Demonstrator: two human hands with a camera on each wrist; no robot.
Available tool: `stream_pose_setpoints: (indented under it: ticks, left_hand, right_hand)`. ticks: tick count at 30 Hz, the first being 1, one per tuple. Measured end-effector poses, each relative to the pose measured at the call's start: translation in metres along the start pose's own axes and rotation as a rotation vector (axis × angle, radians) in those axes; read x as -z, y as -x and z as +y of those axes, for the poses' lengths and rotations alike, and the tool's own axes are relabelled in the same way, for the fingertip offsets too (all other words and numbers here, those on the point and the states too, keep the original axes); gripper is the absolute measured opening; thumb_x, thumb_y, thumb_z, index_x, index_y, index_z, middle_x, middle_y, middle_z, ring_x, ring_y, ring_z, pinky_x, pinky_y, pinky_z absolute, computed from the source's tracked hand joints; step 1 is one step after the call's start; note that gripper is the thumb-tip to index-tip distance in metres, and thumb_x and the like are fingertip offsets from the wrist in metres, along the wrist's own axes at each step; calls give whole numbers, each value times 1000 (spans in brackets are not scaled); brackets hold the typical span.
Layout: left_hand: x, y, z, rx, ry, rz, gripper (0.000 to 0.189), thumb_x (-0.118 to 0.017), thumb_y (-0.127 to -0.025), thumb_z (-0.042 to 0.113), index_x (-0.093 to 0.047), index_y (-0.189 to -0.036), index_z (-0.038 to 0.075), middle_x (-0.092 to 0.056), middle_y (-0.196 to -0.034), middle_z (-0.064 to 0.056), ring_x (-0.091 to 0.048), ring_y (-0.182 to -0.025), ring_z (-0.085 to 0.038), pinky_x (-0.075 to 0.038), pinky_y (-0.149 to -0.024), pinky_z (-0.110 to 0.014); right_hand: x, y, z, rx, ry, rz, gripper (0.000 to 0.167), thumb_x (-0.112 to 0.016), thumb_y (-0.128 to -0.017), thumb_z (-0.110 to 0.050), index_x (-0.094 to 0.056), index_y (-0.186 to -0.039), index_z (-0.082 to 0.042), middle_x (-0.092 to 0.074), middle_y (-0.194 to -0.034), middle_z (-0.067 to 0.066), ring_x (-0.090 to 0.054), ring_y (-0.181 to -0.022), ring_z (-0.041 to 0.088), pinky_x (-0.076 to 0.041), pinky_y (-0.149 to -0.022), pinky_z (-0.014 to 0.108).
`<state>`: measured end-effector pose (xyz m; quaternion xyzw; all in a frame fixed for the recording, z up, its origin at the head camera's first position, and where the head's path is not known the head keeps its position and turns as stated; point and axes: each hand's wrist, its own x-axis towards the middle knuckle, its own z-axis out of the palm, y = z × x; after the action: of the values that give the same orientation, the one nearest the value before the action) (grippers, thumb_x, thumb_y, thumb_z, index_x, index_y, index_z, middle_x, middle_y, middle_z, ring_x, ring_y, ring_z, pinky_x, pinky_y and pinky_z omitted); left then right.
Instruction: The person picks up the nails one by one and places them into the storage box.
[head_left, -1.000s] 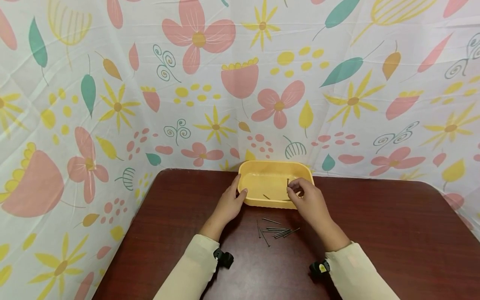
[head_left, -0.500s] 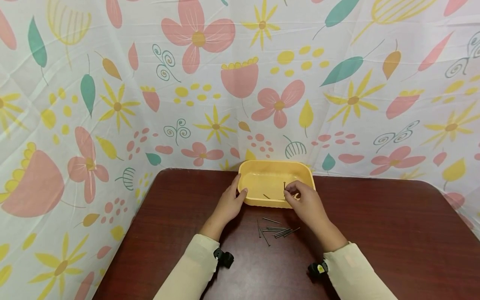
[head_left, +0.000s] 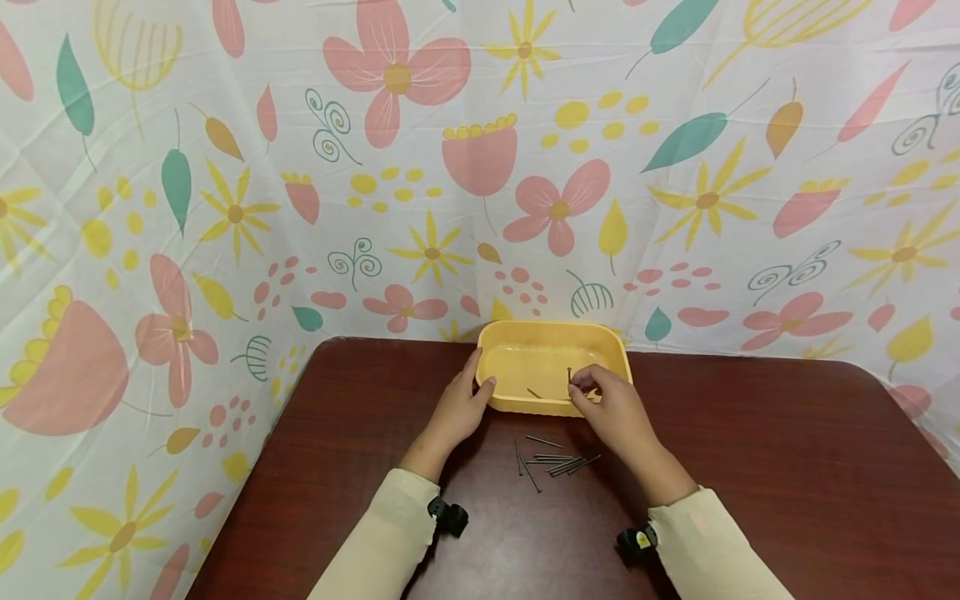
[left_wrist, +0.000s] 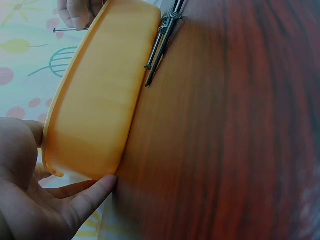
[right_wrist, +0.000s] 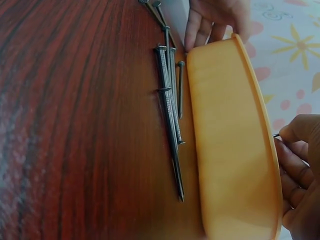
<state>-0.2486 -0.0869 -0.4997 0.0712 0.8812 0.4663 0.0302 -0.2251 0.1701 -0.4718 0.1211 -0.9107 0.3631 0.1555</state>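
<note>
A yellow plastic tray (head_left: 525,406) stands at the back of the table. My left hand (head_left: 460,402) holds its left end, thumb at the near corner and fingers along the side. Over the tray's right part, my right hand (head_left: 615,406) pinches an upright nail (head_left: 569,375) between thumb and fingertips, head up. In the left wrist view that nail (left_wrist: 70,30) shows beyond the tray's rim. Another nail (head_left: 533,393) lies inside the tray near its front wall; the right hand hides part of the interior.
Several loose nails (head_left: 555,458) lie on the dark red-brown table (head_left: 765,467) just in front of the tray, between the forearms. A flower-patterned cloth (head_left: 420,208) hangs behind the table and along the left side.
My right hand has shifted slightly left and lowered a little with the nail in its fingers. The left hand and the tray have stayed in place.
</note>
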Motion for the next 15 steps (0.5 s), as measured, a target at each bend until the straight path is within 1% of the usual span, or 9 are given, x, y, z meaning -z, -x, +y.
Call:
stream_pose_setpoints:
  ticks: [2,4,7,10,13,15]
  left_hand:
    - [0,0,0,-5,3,4,66,-45,-106,44,-18,-164,28,-37,-161,-18,-38,-147,-38,-33,-118,-58]
    - [0,0,0,-2,2,5,66,-46,-106,45,-18,-164,28,-37,-161,-18,-38,-147,-38,-33,-118,-58]
    - [0,1,0,-1,3,5,66,-46,-106,45,-18,-164,28,-37,-161,-18,-38,-147,-38,-33,-118,-58]
    - [0,0,0,1,5,3,66,-46,-106,45,-18,-164,29,-37,-162,-17,-37,-148,-37,-33,-118,-58]
    - [0,0,0,2,5,3,66,-46,-106,45,-18,-164,29,-36,-162,-16,-37,-148,-36,-33,-119,-57]
    - [0,-1,0,2,3,3,66,-46,-106,45,-18,-164,28,-36,-162,-15,-37,-148,-36,-33,-119,-56]
  right_hand:
    - [0,1,1,0,-2,1,10,-73,-92,-13,-68,-98,-6,-71,-90,9,-66,-87,25,-54,-83,46]
    - [0,1,2,2,6,1,17,-73,-92,-15,-69,-105,-5,-71,-98,12,-67,-94,29,-54,-85,49]
    - [1,1,4,12,21,0,36,-75,-91,-17,-65,-122,-2,-68,-116,19,-65,-108,36,-52,-93,54]
    - [2,1,6,25,22,-6,52,-76,-91,-18,-57,-136,0,-59,-133,23,-56,-124,40,-46,-103,58]
    - [4,2,8,35,7,0,59,-77,-89,-17,-53,-141,0,-53,-141,24,-48,-133,42,-40,-108,61]
    - [5,3,9,55,1,15,60,-77,-88,-17,-53,-141,0,-53,-141,24,-47,-134,42,-38,-109,62]
